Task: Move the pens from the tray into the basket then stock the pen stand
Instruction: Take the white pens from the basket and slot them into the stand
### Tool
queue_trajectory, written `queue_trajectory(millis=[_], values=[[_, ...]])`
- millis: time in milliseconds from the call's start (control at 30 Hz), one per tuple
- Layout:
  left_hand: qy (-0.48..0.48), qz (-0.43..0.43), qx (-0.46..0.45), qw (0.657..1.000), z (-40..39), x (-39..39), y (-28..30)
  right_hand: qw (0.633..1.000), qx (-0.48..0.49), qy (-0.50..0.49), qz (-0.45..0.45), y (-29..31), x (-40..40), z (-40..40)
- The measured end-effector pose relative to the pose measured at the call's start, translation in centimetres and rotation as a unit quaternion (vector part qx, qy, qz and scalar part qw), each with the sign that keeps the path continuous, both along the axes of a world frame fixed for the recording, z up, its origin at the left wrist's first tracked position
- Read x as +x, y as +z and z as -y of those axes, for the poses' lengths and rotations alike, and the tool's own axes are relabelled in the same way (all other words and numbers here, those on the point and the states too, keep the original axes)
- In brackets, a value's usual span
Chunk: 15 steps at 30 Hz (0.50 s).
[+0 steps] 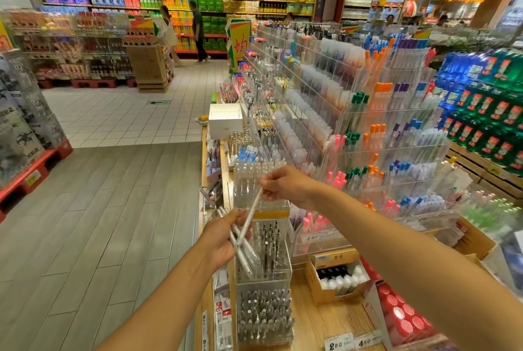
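Above the near clear pen stand [263, 260], a bundle of white pens [239, 246] is gripped by the left hand [223, 240]; one white pen [250, 214] is pinched at its far end by the right hand [285, 185].

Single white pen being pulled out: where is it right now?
Head view, lower centre: the white pen runs diagonally between both hands, top end pinched by the right hand, lower end in the left hand's bundle, above the clear pen stand.
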<state>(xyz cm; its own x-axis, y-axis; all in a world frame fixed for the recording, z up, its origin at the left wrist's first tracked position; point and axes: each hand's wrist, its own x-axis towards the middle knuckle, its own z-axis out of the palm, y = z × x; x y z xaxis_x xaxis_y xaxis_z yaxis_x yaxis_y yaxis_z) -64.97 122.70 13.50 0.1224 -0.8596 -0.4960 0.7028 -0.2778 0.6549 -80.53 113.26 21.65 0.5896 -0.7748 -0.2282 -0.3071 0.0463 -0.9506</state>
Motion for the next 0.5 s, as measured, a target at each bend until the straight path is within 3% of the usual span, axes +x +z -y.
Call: queue_trajectory(millis=[133,300,400,500], values=[[-0.001,-0.016,0.038,0.999,0.1,0.7,-0.6,0.993,-0.108,-0.048,0.016,0.9,-0.4,0.9],[-0.002,-0.006,0.048,0.999,0.0,0.5,-0.6,0.929,-0.351,-0.055,-0.105,1.1,-0.2,1.4],[-0.004,-0.009,0.040,0.999,0.0,0.2,-0.4,0.896,-0.413,-0.029,-0.159,0.4,0.1,1.4],[-0.003,-0.014,0.035,0.999,0.0,0.2,-0.2,0.887,-0.427,-0.038,-0.170,0.2,0.2,1.6]])
